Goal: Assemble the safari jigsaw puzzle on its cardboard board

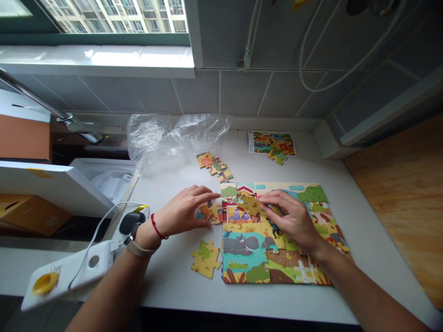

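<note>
My right hand (292, 219) pinches a yellow puzzle piece (249, 205) between thumb and fingers, tilted over the upper left part of the jigsaw puzzle (245, 244). At the puzzle's left edge, my left hand (188, 207) has its thumb and forefinger around another puzzle piece (210, 212) with an orange animal, at its lower and upper edges. Part of that piece hides behind the fingers. Below my left hand lies a loose piece with a green crocodile (206, 258). The puzzle shows a grey hippo in water, and my right hand covers some of its middle.
Several loose pieces (215, 167) lie behind the puzzle, near a crumpled clear plastic bag (176, 138). A picture card (272, 142) at the back has a green and yellow piece (277, 156) on it. A power strip (86, 263) is at left, a wooden board (404, 198) at right.
</note>
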